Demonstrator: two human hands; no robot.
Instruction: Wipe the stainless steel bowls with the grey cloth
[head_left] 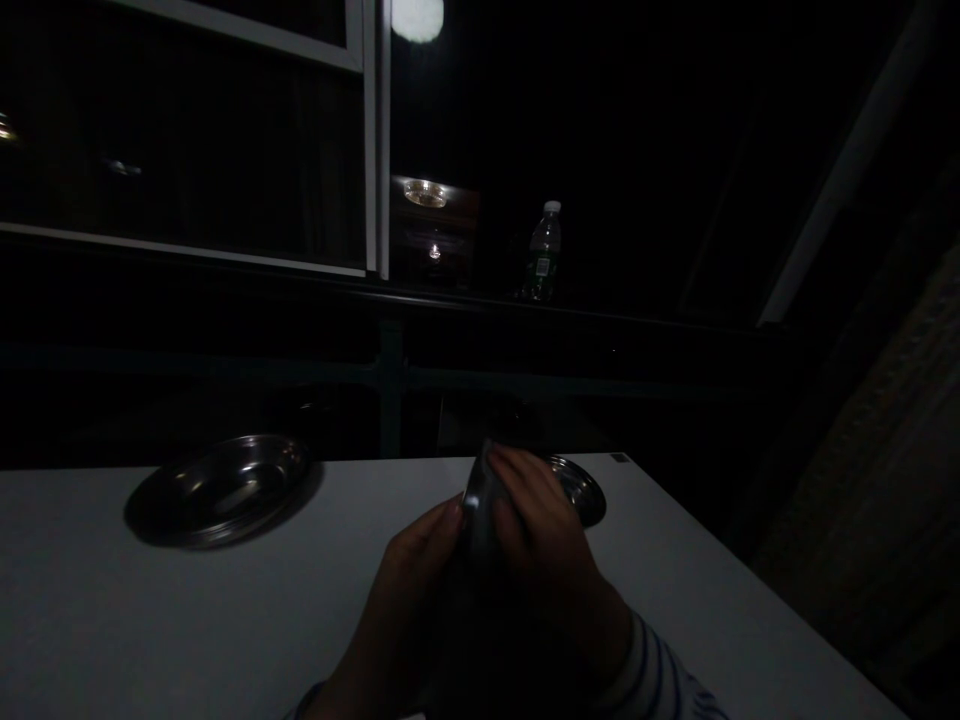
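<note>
Before you lies the table (187,620), with your two hands over its near part and the held piece (478,505) between them — your left hand (409,560) against its left side, your right hand (544,530) against its right. Well off to your left, near the far edge of the tabletop, sits the left dish (225,490). The right dish (586,492) lies just beyond your right hand, which partly hides it, close to the far right corner. Behind the table runs a ledge (450,296), where a bottle (545,255) stands upright — right of the window frame (372,140), which rises beyond the table.
</note>
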